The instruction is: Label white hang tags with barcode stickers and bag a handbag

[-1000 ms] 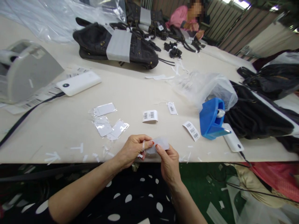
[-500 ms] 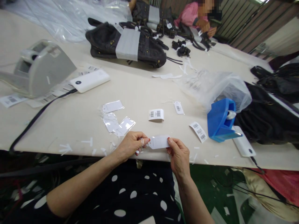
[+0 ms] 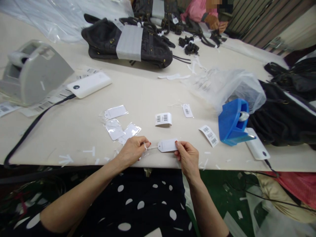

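My right hand (image 3: 187, 156) pinches the right end of a white hang tag (image 3: 168, 145) just above the table's front edge. A pale string (image 3: 152, 147) runs from the tag's left end to my left hand (image 3: 133, 149), whose fingers are closed on it. Left of centre lie several white tags in clear sleeves (image 3: 115, 129). Beyond the held tag, a curled barcode label strip (image 3: 163, 119) rests on the table, with a small barcode tag (image 3: 187, 111) to its right. Another barcode label strip (image 3: 208, 135) lies near the blue tape dispenser (image 3: 233, 123).
A grey dispenser (image 3: 34, 74) and a white power bank (image 3: 89, 85) stand at left. Behind lies a dark bag (image 3: 128, 42) with a pale wrap. A clear plastic bag (image 3: 222, 85) and black bags (image 3: 283, 118) are at right. Across the table, another person's hands (image 3: 217, 25) handle a bag.
My left hand has moved left, away from the tag, so the string now stretches between them. My right hand keeps its hold on the tag. The view has shifted slightly.
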Tool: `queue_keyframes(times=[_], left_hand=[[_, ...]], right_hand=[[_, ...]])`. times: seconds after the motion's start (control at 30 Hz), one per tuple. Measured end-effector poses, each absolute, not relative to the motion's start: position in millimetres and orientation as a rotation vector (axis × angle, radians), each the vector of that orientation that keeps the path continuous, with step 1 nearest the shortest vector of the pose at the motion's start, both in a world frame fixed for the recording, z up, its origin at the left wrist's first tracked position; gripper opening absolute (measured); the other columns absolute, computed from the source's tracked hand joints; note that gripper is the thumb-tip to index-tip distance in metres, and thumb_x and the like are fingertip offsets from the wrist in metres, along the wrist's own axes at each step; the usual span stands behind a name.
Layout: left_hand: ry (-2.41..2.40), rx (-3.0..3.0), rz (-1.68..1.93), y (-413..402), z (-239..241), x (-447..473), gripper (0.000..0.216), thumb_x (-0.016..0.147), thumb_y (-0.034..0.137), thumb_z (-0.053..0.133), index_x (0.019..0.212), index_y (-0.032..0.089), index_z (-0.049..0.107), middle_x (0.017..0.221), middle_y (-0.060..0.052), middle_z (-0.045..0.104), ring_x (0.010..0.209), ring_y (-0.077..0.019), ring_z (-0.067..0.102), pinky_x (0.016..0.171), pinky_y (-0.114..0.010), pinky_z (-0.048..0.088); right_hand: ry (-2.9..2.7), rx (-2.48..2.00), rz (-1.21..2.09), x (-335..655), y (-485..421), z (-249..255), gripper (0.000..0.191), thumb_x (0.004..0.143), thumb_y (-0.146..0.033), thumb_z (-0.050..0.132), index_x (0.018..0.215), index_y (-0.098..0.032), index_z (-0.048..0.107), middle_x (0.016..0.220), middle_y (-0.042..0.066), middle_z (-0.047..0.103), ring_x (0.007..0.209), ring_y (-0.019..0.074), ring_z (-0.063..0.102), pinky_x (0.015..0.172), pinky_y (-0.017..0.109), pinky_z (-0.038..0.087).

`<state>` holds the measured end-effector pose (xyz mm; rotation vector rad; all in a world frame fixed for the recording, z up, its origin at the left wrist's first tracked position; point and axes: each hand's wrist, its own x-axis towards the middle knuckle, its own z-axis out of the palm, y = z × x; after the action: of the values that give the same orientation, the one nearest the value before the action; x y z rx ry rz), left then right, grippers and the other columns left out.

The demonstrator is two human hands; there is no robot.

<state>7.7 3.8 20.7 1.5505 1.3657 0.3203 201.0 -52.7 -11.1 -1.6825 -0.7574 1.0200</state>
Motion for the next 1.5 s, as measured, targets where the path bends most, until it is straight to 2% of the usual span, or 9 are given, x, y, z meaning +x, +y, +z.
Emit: queue_keyframes(times=[0.1, 0.3, 0.57, 0.67, 0.8, 1.17, 1.23, 1.4, 1.5], left_hand=[[1.372, 1.733, 0.37, 4, 16, 8, 0.018, 0.076, 0.028, 0.049, 0.066, 0.019, 0.061, 0.052, 0.001, 0.054, 0.051, -0.0136, 0.051, 0.052, -0.024, 0.035], [1.386, 1.974, 0.439, -3, 3, 14, 0.016, 0.08, 0.025, 0.047, 0.069, 0.02, 0.058, 0.066, -0.003, 0.059, 0.062, -0.0175, 0.054, 0.059, -0.026, 0.035], [1.485, 1.623, 0.674, -9, 26, -10, 0.029, 0.073, 0.039, 0.059, 0.092, 0.018, 0.06, 0.08, -0.004, 0.059, 0.064, -0.0153, 0.052, 0.059, -0.026, 0.039], [1.315, 0.954, 0.868, -10, 45, -36, 0.044, 0.08, 0.053, 0.045, 0.093, 0.014, 0.059, 0.081, -0.007, 0.06, 0.049, -0.0093, 0.044, 0.046, -0.023, 0.035], [1.057, 0.471, 1.045, -15, 57, -58, 0.049, 0.084, 0.052, 0.037, 0.093, 0.009, 0.059, 0.089, -0.013, 0.06, 0.064, -0.0139, 0.054, 0.053, -0.024, 0.043], [1.507, 0.725, 1.557, -47, 32, -78, 0.044, 0.085, 0.049, 0.041, 0.094, 0.01, 0.058, 0.089, -0.01, 0.06, 0.069, -0.0121, 0.053, 0.057, -0.022, 0.041], [1.489, 0.754, 1.616, -47, 33, -69, 0.043, 0.086, 0.048, 0.039, 0.095, 0.011, 0.057, 0.089, -0.009, 0.06, 0.069, -0.0119, 0.054, 0.058, -0.022, 0.041], [1.418, 0.892, 1.625, -51, 41, -45, 0.04, 0.089, 0.044, 0.033, 0.1, 0.013, 0.056, 0.093, -0.009, 0.061, 0.074, -0.0127, 0.054, 0.064, -0.024, 0.042], [1.39, 0.933, 1.552, -56, 45, -37, 0.039, 0.09, 0.043, 0.031, 0.103, 0.014, 0.055, 0.096, -0.009, 0.06, 0.077, -0.0135, 0.054, 0.067, -0.025, 0.043]], right_hand=[[-0.995, -1.817, 0.9, 203, -53, -12, 0.031, 0.078, -0.045, 0.055, 0.077, -0.015, 0.06, 0.052, -0.001, 0.054, 0.043, 0.0096, 0.044, 0.043, 0.022, 0.036], [-1.671, -1.858, 0.032, 195, -62, -2, 0.024, 0.084, -0.025, 0.049, 0.102, -0.016, 0.061, 0.101, 0.012, 0.058, 0.086, 0.0191, 0.055, 0.075, 0.032, 0.044], [-2.103, -1.628, 0.153, 182, -61, -16, 0.025, 0.088, -0.023, 0.047, 0.11, -0.022, 0.06, 0.111, 0.003, 0.061, 0.098, 0.0198, 0.047, 0.083, 0.034, 0.036], [-2.082, -1.6, 0.144, 184, -61, -22, 0.025, 0.087, -0.022, 0.048, 0.109, -0.022, 0.06, 0.11, 0.003, 0.061, 0.098, 0.0203, 0.047, 0.084, 0.034, 0.035], [-2.075, -1.559, 0.093, 185, -59, -23, 0.024, 0.086, -0.023, 0.049, 0.107, -0.023, 0.062, 0.107, 0.003, 0.063, 0.096, 0.0205, 0.049, 0.084, 0.035, 0.036], [-1.933, -1.444, -0.086, 168, -66, 3, 0.029, 0.078, -0.022, 0.059, 0.107, -0.022, 0.062, 0.109, 0.01, 0.06, 0.092, 0.0228, 0.055, 0.083, 0.039, 0.04], [-1.867, -1.285, 0.124, 147, -71, 22, 0.028, 0.077, -0.019, 0.06, 0.106, -0.022, 0.062, 0.1, 0.009, 0.062, 0.09, 0.0212, 0.056, 0.081, 0.036, 0.042], [-1.661, -1.029, 1.21, 83, -76, 49, 0.021, 0.078, -0.031, 0.059, 0.094, -0.018, 0.062, 0.08, 0.003, 0.064, 0.069, 0.0134, 0.057, 0.061, 0.025, 0.046], [-1.467, -1.07, 1.444, 63, -74, 44, 0.017, 0.081, -0.03, 0.054, 0.083, -0.017, 0.064, 0.07, 0.0, 0.063, 0.06, 0.0102, 0.054, 0.056, 0.021, 0.043]])
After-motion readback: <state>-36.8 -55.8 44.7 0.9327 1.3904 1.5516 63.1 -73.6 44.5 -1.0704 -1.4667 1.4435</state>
